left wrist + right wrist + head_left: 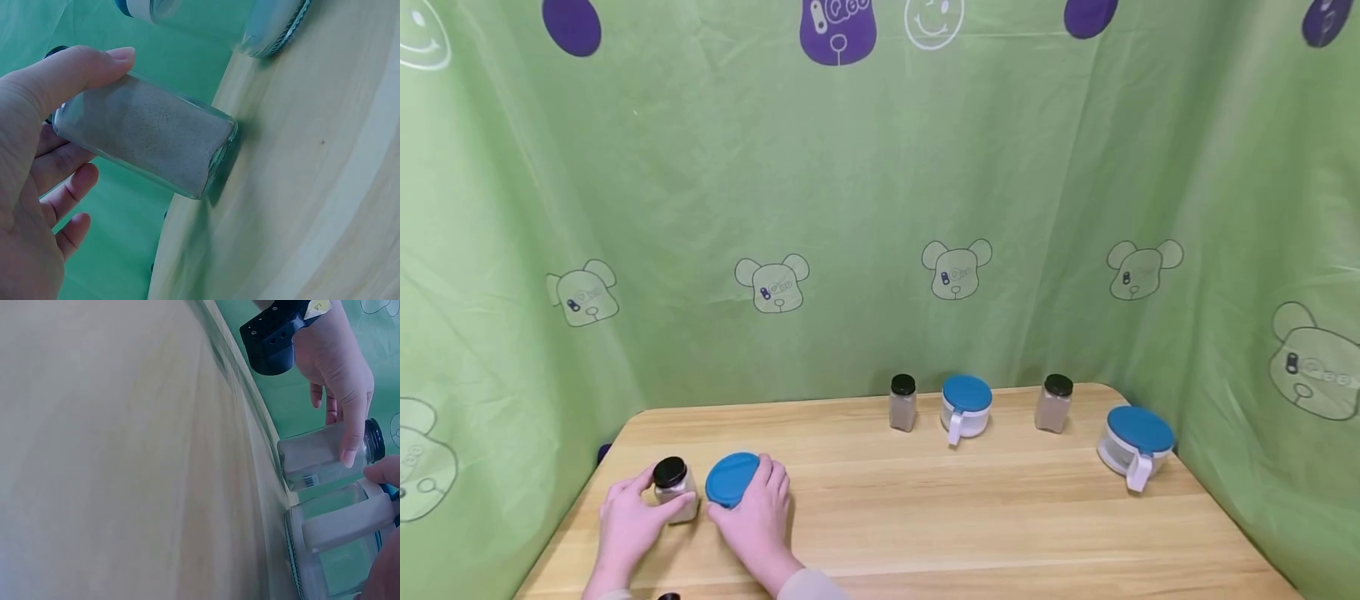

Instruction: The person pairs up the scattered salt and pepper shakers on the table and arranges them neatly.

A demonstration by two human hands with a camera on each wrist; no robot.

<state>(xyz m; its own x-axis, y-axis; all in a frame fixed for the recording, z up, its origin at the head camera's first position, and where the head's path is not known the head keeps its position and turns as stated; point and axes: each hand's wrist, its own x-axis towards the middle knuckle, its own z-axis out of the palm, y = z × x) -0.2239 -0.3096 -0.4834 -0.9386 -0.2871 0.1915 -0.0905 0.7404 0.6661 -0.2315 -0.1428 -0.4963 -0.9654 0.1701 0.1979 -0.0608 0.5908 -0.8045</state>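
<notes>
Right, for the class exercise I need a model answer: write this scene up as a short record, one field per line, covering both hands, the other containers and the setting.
Left hand: holds a clear jar with a black lid
Right hand: grips a blue-lidded container
Farther off, left to right: black-lidded jar; blue-lidded pot; second black-lidded jar; second blue-lidded pot
Surface: wood-grain table
Backdrop: green cloth printed with bear faces
</notes>
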